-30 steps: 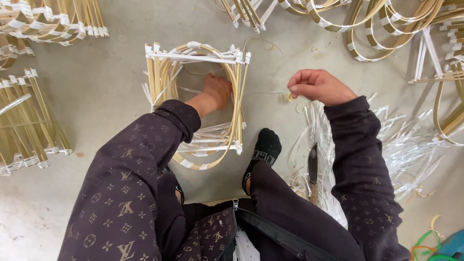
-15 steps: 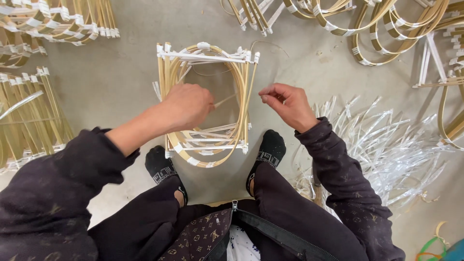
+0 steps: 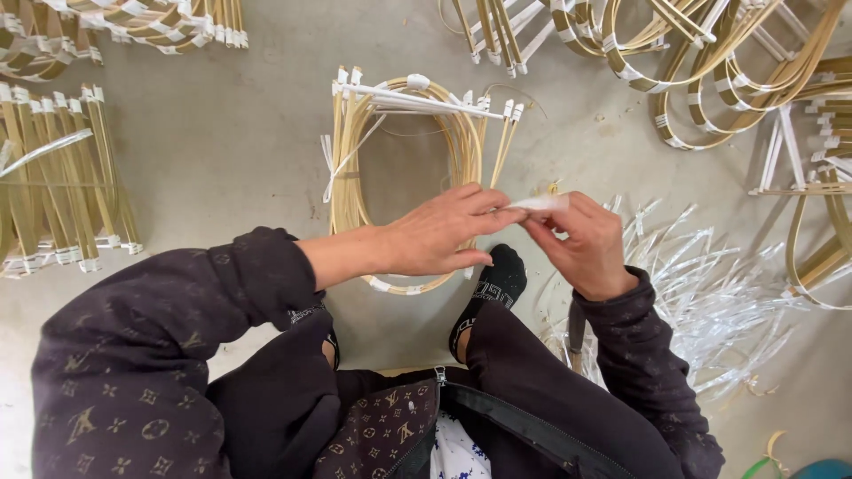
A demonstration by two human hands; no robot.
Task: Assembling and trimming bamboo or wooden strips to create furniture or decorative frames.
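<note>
The left hand (image 3: pixel 439 235) covered the near side of the bamboo frame (image 3: pixel 404 168), so how that end was tied couldn't be made out. The white strip (image 3: pixel 540 204) mostly vanished inside both grips; only a short bit showed between them. The right hand (image 3: pixel 581 244) hid part of the white strip pile (image 3: pixel 710 293). Frame stacks (image 3: pixel 62 186) on the floor ran off the picture's left and top edges. One foot was tucked out of sight under the leg.

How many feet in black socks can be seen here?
1 black-socked foot, toes against the near rim of the oval cane frame on the floor, below the left hand and right hand pinching a white strip. The other foot may be hidden.
</note>
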